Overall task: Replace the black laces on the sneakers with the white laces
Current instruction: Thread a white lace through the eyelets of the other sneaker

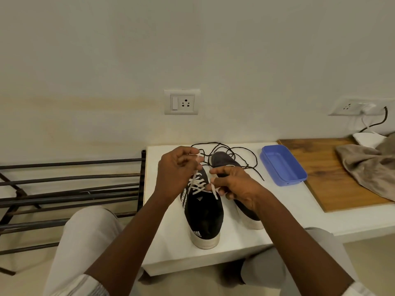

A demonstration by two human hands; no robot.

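Observation:
Two black sneakers with white soles stand on a white table (235,238), heels toward me. The left sneaker (203,214) has a white lace (197,185) criss-crossed through its eyelets. My left hand (177,169) pinches one end of that lace above the shoe's toe. My right hand (235,184) pinches the other end beside the tongue and partly hides the right sneaker (224,160). Loose black laces (235,150) lie tangled on the table behind the shoes.
A shallow blue plastic tray (282,165) sits to the right of the shoes. Beyond it lies a wooden board (327,174) with a brown cloth (367,167). A dark metal rack (70,189) stands left of the table. Wall sockets (181,102) are behind.

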